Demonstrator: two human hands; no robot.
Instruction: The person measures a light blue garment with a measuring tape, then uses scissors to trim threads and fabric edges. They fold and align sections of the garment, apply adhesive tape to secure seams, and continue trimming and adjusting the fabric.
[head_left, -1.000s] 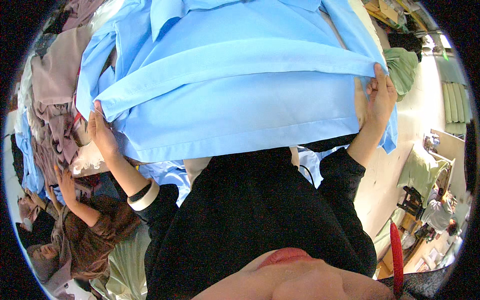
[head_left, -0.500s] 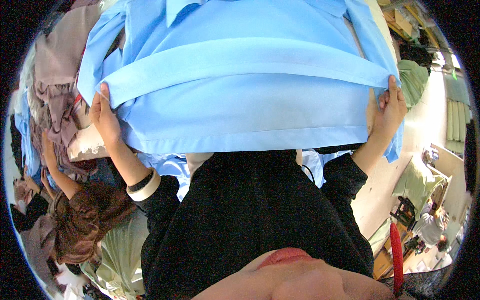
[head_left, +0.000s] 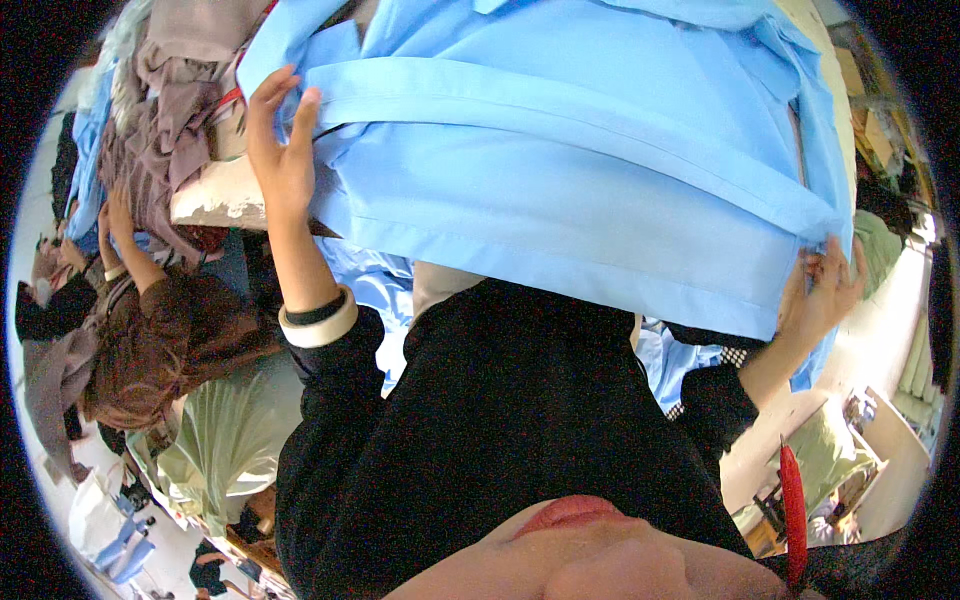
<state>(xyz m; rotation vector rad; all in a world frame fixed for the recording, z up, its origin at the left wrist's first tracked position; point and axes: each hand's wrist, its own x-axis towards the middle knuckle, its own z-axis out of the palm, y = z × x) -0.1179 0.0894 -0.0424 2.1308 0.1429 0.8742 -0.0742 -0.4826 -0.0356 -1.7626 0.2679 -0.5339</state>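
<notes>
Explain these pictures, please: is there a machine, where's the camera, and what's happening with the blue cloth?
There is no machine: a person works bare-handed. The camera sits on the person's head, looking down, so straight edges bend and their black top fills the lower middle. On the table lies blue cloth, with a long blue band across it. The left hand is open at the band's left end. The right hand is at the other end, too blurred to tell whether it grips. Mauve cloth lies to the left.
</notes>
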